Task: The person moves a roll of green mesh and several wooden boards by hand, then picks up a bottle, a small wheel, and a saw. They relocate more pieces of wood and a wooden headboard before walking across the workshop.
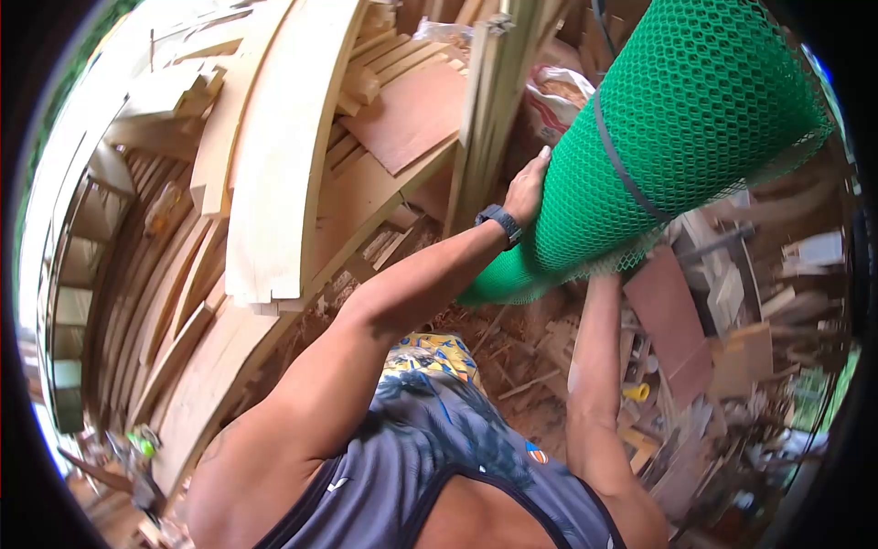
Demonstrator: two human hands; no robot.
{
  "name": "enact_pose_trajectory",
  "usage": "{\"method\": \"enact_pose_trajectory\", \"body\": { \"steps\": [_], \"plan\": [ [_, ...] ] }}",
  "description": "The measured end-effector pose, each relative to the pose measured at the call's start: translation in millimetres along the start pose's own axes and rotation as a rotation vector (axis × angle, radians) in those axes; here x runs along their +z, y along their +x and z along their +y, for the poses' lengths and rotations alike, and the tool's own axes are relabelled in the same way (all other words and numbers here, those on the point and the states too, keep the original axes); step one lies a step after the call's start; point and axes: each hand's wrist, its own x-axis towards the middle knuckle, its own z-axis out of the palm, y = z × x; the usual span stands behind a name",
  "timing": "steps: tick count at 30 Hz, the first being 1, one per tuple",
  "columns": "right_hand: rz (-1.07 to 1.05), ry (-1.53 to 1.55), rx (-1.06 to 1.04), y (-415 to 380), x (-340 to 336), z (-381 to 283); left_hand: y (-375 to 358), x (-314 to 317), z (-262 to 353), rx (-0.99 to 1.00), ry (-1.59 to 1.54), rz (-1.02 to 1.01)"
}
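Note:
A large roll of green plastic mesh (677, 110) slants across the upper right, a dark strap (615, 151) around its middle. Its lower end comes near my body. My left hand (528, 188), with a dark watch (499, 222) on the wrist, grips the roll's left side, fingers laid along the mesh. From the other side my right hand (604, 269) reaches under the roll and holds it. The mesh hides most of that hand's fingers.
Long pale boards (283, 156) lie stacked on the left, with a brown panel (412, 114) among them. Upright posts (485, 110) stand beyond, near a white sack (558, 87). Wood offcuts, a reddish board (666, 311) and a yellow piece (636, 392) litter the right side.

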Motion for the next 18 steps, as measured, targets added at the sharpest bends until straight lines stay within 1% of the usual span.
{"method": "enact_pose_trajectory", "body": {
  "steps": [2,3,5,6,8,10,11,12,13,14,15,18],
  "plan": [
    [-0.028,-0.002,0.022,18,8,6,11,-1,17,0.016,0.010,0.008],
    [-0.036,-0.005,0.024,27,14,5,17,-2,26,-0.011,0.054,0.027],
    [-0.066,-0.012,0.017,45,26,0,28,5,40,0.047,0.069,0.098],
    [-0.074,-0.022,0.001,53,33,-6,42,3,44,0.039,0.063,0.116],
    [-0.087,-0.060,-0.040,70,41,-24,64,7,44,0.078,0.132,0.056],
    [-0.096,-0.090,-0.104,91,54,-55,51,42,97,-0.015,0.073,0.036],
    [-0.104,-0.103,-0.144,103,59,-73,62,55,104,0.052,0.069,-0.008],
    [-0.114,-0.120,-0.183,114,66,-93,87,65,105,0.044,0.047,-0.047],
    [-0.118,-0.137,-0.216,125,71,-113,58,95,150,-0.084,0.095,0.003],
    [-0.122,-0.152,-0.254,136,75,-133,84,98,153,0.046,-0.168,-0.352],
    [-0.130,-0.166,-0.285,145,82,-153,96,115,167,-0.006,-0.008,-0.175],
    [-0.143,-0.207,-0.372,170,98,-205,125,151,199,0.160,0.081,-0.303]
  ]
}}
